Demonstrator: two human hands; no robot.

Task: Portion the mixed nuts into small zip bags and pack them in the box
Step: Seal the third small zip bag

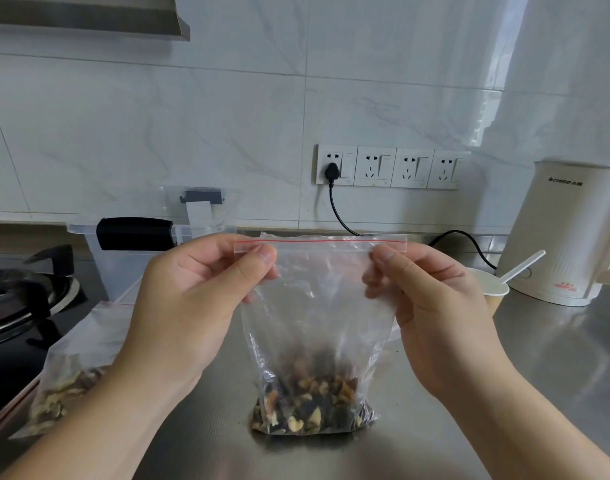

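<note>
On steel counter: two nut bags; left hand, right hand pinch upright bag top corners.

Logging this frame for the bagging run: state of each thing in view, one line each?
zip bag: upright on counter, nuts at bottom, both top corners pinched
left hand: pinches top left corner
right hand: pinches top right corner
second bag: lying, holds nuts
clear box: open
paper cup: spoon inside
</note>
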